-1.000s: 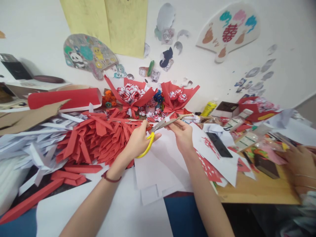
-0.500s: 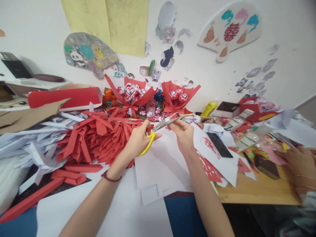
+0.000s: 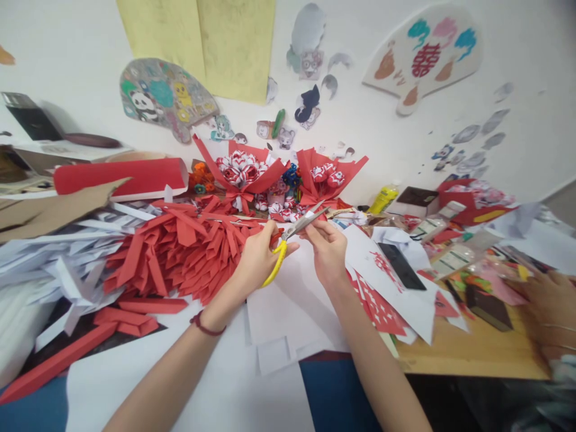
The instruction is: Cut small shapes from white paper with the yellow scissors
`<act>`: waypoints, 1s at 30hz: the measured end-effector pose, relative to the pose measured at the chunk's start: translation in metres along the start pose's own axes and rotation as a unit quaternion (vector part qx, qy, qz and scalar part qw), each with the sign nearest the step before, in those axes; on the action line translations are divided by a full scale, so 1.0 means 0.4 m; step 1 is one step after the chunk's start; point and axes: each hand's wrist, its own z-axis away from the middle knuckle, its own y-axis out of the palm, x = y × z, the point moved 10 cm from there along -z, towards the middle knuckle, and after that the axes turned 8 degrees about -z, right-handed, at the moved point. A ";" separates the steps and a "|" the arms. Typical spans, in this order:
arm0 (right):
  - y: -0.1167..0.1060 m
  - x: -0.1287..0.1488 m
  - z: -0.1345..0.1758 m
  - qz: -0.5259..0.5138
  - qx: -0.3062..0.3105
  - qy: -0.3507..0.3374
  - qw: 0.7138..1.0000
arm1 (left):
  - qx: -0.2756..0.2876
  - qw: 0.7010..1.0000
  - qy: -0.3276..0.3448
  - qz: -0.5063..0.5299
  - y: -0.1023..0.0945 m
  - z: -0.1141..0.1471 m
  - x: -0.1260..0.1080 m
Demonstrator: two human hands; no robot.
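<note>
My left hand (image 3: 256, 255) is closed around a pair of scissors (image 3: 279, 257) with yellow handles, their metal blades pointing up and to the right. The blades stand slightly apart. Close against the blades, my right hand (image 3: 330, 249) is closed in a pinch; what its fingertips hold is too small and hidden to name. Both hands are above white paper sheets (image 3: 301, 300). To the left of my left hand lies a large heap of folded red paper strips (image 3: 180, 252).
Folded white paper strips (image 3: 67, 258) lie at the left. Red-wrapped paper bouquets (image 3: 243, 174) stand along the wall. A dark phone (image 3: 402, 266) and a yellow bottle (image 3: 384, 199) are to the right. Another person's hand (image 3: 546, 300) rests among clutter at the right edge.
My right hand has shifted slightly left along the blades, and its fingers are more curled. My left hand with the scissors has moved a little to the right.
</note>
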 end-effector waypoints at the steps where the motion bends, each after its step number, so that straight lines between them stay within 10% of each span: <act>1: -0.001 -0.001 0.000 0.000 -0.003 -0.003 1.000 | 0.000 1.000 -0.003 -0.002 0.000 0.002 -0.001; 20: 0.029 0.015 0.015 0.150 0.055 -0.016 0.987 | -0.089 0.980 -0.078 0.162 -0.059 0.019 0.025; 26: 0.112 0.099 0.093 0.414 0.123 -0.294 0.853 | -0.081 0.958 -0.089 0.261 -0.027 0.016 0.034; 30: 0.138 0.086 0.113 0.441 0.170 -0.325 0.819 | -0.066 0.944 -0.119 0.300 -0.016 0.012 0.050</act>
